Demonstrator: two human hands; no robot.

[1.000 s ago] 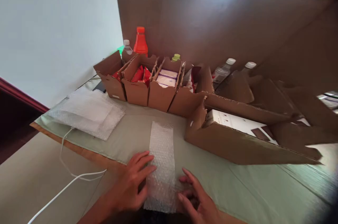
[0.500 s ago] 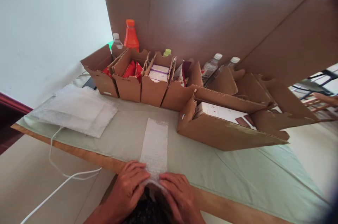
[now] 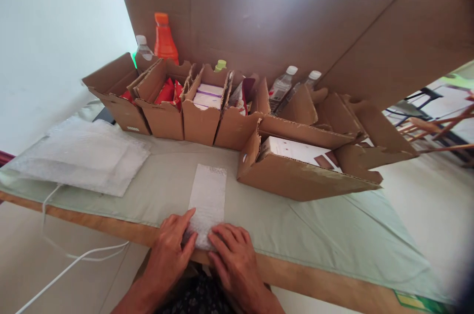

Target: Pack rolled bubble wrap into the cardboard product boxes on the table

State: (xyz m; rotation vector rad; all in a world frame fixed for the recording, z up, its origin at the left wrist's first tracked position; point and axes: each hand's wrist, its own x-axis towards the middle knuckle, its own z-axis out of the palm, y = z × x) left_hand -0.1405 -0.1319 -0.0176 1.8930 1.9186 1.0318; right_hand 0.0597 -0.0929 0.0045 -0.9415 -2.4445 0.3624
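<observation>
A narrow folded strip of bubble wrap (image 3: 208,188) lies flat on the cloth-covered table, its near end at the front edge. My left hand (image 3: 168,247) rests at the strip's left side, with index finger and thumb apart and touching its border. On the near right corner lies my right hand (image 3: 234,255), fingers stretched over the wrap and thumb lower, by the table edge. Neither hand lifts the strip. A stack of larger bubble wrap pouches (image 3: 81,153) lies to the left on the same cloth.
Cardboard bins (image 3: 202,121) stand in a row behind, holding red packets and white packs. A longer cardboard box (image 3: 296,183) with a white box (image 3: 292,148) inside is at right. Bottles, one orange (image 3: 165,40), stand before a tall cardboard panel (image 3: 252,18). A white cable (image 3: 70,269) hangs at left.
The strip's near end was held raised at the table edge between both hands; now it lies flatter. My left fingers have spread along its left side. The view has shifted right.
</observation>
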